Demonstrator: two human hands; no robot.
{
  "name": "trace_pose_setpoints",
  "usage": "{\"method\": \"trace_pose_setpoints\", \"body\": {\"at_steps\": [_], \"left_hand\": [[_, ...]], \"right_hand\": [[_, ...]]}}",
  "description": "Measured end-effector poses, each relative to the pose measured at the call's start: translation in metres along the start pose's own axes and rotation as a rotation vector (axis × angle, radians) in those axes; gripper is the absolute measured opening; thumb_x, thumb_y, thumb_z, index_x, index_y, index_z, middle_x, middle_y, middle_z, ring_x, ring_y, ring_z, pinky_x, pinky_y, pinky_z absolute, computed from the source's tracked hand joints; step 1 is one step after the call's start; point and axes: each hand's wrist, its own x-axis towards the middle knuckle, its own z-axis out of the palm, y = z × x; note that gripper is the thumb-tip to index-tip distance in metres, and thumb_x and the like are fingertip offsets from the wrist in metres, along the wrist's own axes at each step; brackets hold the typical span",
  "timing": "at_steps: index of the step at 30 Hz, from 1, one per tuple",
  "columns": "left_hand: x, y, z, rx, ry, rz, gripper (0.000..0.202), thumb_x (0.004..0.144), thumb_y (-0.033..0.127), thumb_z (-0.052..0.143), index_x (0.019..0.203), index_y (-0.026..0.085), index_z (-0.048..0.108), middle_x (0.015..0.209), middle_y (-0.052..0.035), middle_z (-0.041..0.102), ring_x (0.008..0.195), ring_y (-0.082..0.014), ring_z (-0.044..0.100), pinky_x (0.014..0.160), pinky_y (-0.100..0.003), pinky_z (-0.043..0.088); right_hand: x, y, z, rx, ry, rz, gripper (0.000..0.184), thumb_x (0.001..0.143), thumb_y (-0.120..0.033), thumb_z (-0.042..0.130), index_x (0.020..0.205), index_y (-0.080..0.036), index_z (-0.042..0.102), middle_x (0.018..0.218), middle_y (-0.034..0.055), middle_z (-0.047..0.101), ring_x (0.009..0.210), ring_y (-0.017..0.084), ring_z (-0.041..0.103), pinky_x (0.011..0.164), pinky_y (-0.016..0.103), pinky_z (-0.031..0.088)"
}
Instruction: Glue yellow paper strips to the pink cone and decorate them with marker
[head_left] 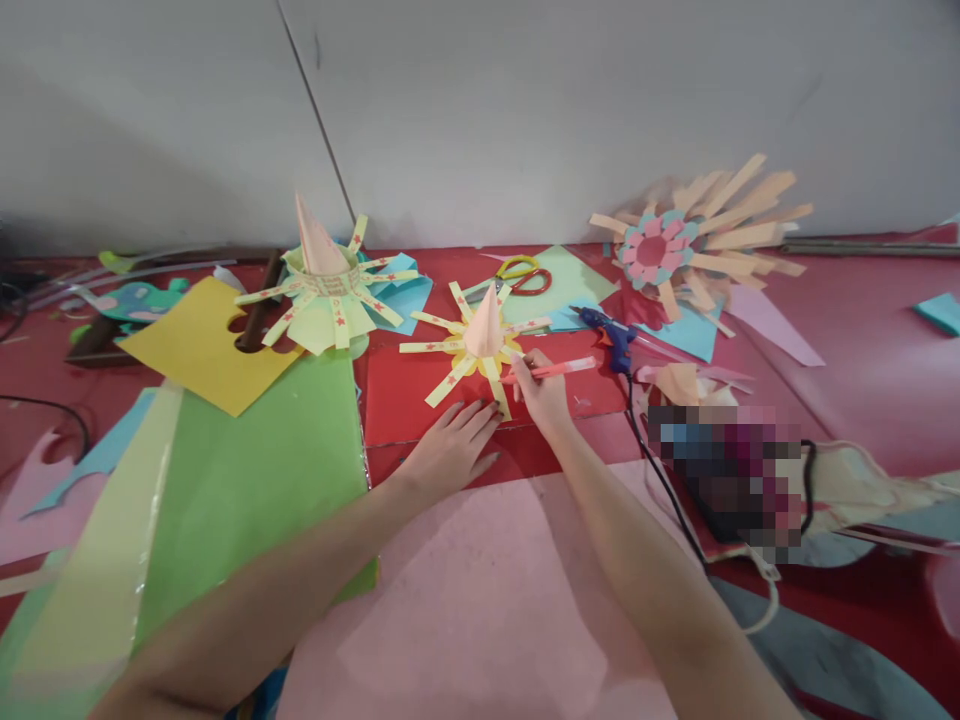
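Observation:
A small paper craft [480,345], a pink cone on a yellow disc with yellow strips spreading out, lies on a red sheet [405,400]. My left hand [454,440] rests flat on the red sheet just below it, fingers stretched out, fingertips near a yellow strip. My right hand [541,392] is closed around a pink pen-like stick [559,369], held level beside the craft's right edge. What the stick is exactly is unclear.
A bigger green cone craft [326,290] sits at back left beside a yellow sheet [202,345]. Scissors [521,275], a blue glue gun [611,335] with its cord, and a pink-blue flower craft [675,250] lie to the right. Green [247,480] and pink [465,600] sheets lie near me.

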Motion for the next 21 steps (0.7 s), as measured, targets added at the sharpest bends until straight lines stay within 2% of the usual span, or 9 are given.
{"method": "trace_pose_setpoints", "body": {"at_steps": [3,8,14,17,21], "left_hand": [[0.001,0.000,-0.002,0.002,-0.017,-0.007,0.049,0.094,0.038,0.040,0.134,0.011,0.042,0.139,-0.0119,0.046,0.125,-0.0253,0.045,0.106,-0.041,0.032],[0.002,-0.002,-0.002,-0.026,-0.036,-0.012,0.051,0.093,0.042,0.039,0.136,0.014,0.040,0.141,-0.0087,0.044,0.127,-0.0243,0.042,0.106,-0.040,0.031],[0.002,-0.002,-0.001,-0.048,-0.019,-0.002,0.048,0.093,0.040,0.040,0.133,0.014,0.044,0.134,-0.0102,0.051,0.126,-0.0240,0.044,0.106,-0.040,0.032],[0.002,-0.002,-0.002,-0.072,0.006,-0.001,0.047,0.092,0.039,0.043,0.132,0.014,0.045,0.136,-0.0113,0.049,0.128,-0.0247,0.042,0.108,-0.043,0.030],[0.002,-0.003,-0.001,-0.095,0.029,-0.029,0.048,0.092,0.041,0.043,0.132,0.015,0.046,0.140,-0.0115,0.045,0.133,-0.0269,0.035,0.112,-0.050,0.022]], "right_hand": [[0.003,-0.001,0.000,-0.042,-0.027,-0.015,0.039,0.080,-0.050,0.055,0.056,-0.022,0.040,0.040,-0.0082,0.040,0.039,0.007,0.040,0.047,0.021,0.033],[0.013,0.001,0.001,-0.050,0.003,-0.033,0.039,0.078,-0.051,0.058,0.058,-0.021,0.041,0.042,-0.0089,0.039,0.040,0.007,0.038,0.046,0.021,0.031],[0.012,0.001,0.002,-0.028,-0.013,-0.066,0.040,0.083,-0.053,0.049,0.060,-0.021,0.043,0.044,-0.0072,0.042,0.043,0.008,0.043,0.049,0.022,0.033],[0.010,0.000,0.002,-0.024,-0.024,-0.045,0.040,0.082,-0.054,0.049,0.061,-0.022,0.043,0.043,-0.0078,0.041,0.041,0.009,0.042,0.047,0.022,0.032],[0.010,0.001,0.001,-0.038,-0.049,-0.038,0.037,0.082,-0.052,0.051,0.062,-0.022,0.044,0.042,-0.0081,0.041,0.041,0.009,0.043,0.048,0.022,0.033]]}}
